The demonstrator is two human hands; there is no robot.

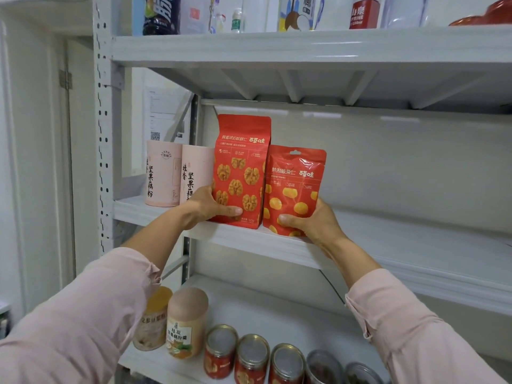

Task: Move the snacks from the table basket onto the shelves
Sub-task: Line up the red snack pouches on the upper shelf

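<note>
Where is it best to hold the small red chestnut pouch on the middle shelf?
Grip the chestnut pouch low, from its open right side, as the right hand does; it stands upright, flat, with the walnut pouch close on its left.

Three shelves showed: the upper shelf (304,45), the middle shelf (249,239) and the lower shelf (277,314). On the middle one stood two red snack bags, one walnut pouch (241,173) and one chestnut pouch (293,189), plus two pink tubs (163,173). The lower one carried two tall canisters (187,325) and five metal-lidded jars (252,358), three red and two darker. The bottles (160,15) on top were too cropped to count
</note>
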